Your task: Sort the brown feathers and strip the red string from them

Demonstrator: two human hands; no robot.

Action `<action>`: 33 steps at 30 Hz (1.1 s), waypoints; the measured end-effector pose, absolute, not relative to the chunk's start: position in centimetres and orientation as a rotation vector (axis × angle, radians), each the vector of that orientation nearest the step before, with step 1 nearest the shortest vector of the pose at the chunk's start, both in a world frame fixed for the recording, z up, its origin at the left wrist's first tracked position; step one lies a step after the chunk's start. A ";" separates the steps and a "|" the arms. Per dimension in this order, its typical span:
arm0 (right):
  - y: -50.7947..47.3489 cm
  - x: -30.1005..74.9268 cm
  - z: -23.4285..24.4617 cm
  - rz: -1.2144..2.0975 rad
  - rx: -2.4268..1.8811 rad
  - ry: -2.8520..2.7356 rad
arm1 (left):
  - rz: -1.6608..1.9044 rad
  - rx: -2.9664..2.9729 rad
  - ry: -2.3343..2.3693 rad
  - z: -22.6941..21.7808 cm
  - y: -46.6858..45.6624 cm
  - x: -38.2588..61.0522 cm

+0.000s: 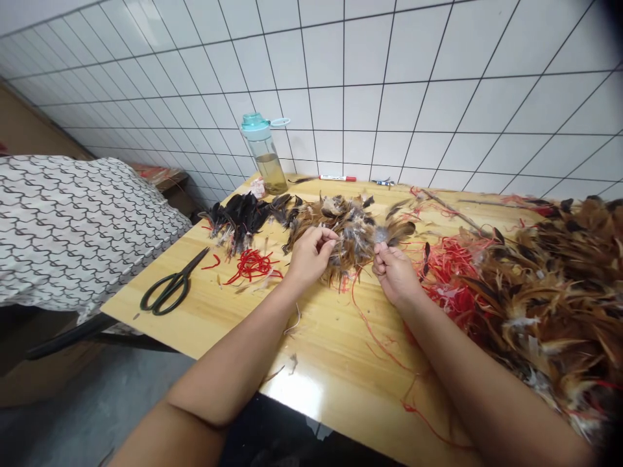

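Note:
My left hand (310,254) is pinched closed on brown feathers at the near edge of a small heap of brown feathers (351,224) in the middle of the wooden table (316,363). My right hand (395,271) is closed too, its fingertips gripping a feather beside the same heap. A thin red thread (370,327) trails from the heap toward me across the table. Both hands are a few centimetres apart.
A large mass of brown feathers (555,292) with tangled red thread (445,266) fills the right side. Black feathers (241,217), a red thread clump (252,264) and dark scissors (171,287) lie to the left. A water bottle (265,154) and a marker (337,178) stand by the tiled wall.

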State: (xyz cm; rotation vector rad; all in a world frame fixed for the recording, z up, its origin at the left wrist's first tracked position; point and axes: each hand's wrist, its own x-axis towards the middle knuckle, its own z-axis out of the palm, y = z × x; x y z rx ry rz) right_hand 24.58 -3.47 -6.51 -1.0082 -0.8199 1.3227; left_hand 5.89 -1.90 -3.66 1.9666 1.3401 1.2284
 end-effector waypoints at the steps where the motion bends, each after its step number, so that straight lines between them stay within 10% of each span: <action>1: -3.4 24.7 -6.5 1.315 -1.004 -0.816 | 1.226 2.032 1.334 -3.7 -1.9 5.8; 18: -3.8 23.8 -6.5 1.272 -1.008 -0.761 | 1.014 2.872 1.358 -4.6 1.8 8.3; 33: -4.0 23.3 -6.9 1.155 -1.175 -0.971 | 1.237 1.208 0.920 -3.2 -1.6 8.2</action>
